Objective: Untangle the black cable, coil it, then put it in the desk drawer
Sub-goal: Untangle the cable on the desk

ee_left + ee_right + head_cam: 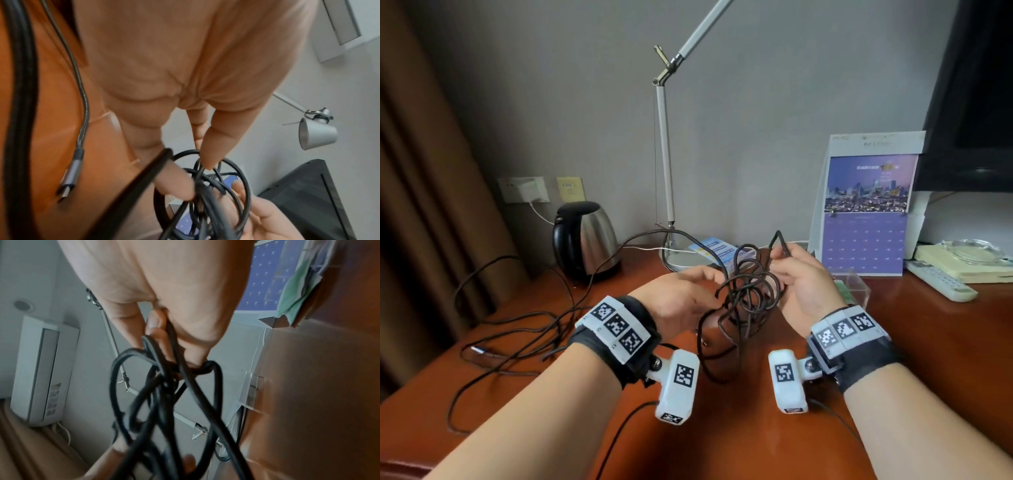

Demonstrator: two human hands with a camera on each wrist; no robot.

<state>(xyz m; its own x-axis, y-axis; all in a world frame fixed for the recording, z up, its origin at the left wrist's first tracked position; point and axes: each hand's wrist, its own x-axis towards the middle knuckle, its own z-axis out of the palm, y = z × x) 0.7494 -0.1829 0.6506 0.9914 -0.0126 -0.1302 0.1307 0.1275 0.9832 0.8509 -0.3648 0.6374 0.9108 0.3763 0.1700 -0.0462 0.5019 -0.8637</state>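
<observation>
A tangled black cable (744, 294) hangs in loops above the reddish wooden desk (739, 428), held up between both hands. My left hand (678, 301) pinches strands on the tangle's left side; in the left wrist view its fingers (174, 183) press into the black cable (207, 186). My right hand (799, 281) grips the right side, and one bent loop sticks up above its fingers. In the right wrist view the thumb and fingers (156, 331) close round several strands of the black cable (164, 386). The loops droop down to the desk top. No drawer is in view.
A steel kettle (585, 236) and a desk lamp (666, 154) stand at the back. Other dark cables with a USB plug (479, 350) sprawl on the left. A calendar (866, 212), clear box (852, 284), remote (941, 279) and book sit right.
</observation>
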